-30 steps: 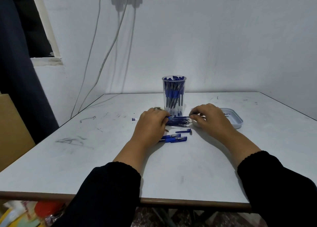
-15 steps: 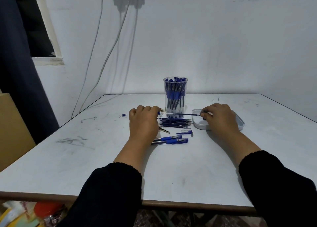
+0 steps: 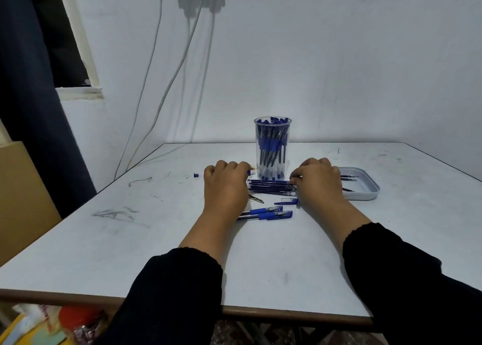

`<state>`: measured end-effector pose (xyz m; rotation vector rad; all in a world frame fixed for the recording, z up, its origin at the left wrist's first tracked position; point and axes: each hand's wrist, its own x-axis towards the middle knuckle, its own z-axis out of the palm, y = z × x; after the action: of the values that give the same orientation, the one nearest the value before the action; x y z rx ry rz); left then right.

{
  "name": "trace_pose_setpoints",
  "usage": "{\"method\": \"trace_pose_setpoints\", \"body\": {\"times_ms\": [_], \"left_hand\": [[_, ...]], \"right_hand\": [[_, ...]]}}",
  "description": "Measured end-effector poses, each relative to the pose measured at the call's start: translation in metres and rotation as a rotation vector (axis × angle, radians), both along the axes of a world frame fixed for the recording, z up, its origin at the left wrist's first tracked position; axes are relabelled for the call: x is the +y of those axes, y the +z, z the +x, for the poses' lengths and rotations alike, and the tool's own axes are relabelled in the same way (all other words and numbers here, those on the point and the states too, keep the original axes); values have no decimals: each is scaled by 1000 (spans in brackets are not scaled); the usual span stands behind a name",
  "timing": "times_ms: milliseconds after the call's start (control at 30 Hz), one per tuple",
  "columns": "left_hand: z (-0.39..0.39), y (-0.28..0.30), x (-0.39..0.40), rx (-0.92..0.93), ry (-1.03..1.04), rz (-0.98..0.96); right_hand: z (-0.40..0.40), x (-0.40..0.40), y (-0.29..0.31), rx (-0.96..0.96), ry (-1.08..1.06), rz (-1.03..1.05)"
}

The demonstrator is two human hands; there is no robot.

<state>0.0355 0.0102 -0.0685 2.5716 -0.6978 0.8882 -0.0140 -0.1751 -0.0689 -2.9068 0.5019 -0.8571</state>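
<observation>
Fingers of the right hand are pinching the right end of the pile of thin dark-blue pen refills, which is lying left-to-right on the white table. The left hand is gripping a pale-tipped pen part. A clear plastic cup of pens is standing just behind the pile, with a shallow grey tray to the right and two blue pens nearer. Bare tabletop is stretching leftward.

Scuffed white table; on it pen jar, refills, tray, two pens, cap.
</observation>
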Motion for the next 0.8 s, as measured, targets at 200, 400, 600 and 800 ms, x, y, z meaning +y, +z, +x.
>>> {"method": "trace_pose_setpoints", "body": {"times_ms": [200, 400, 600, 800], "left_hand": [[-2, 0, 0, 7, -7, 0], [-4, -1, -1, 17, -34, -2], [-7, -1, -3, 27, -62, 9], [-8, 0, -2, 34, -71, 6]], "right_hand": [[-2, -3, 0, -66, 31, 56], [-11, -30, 12, -101, -47, 219], [-20, -61, 12, 170, -319, 430], [-14, -70, 5, 196, -377, 444]]}}
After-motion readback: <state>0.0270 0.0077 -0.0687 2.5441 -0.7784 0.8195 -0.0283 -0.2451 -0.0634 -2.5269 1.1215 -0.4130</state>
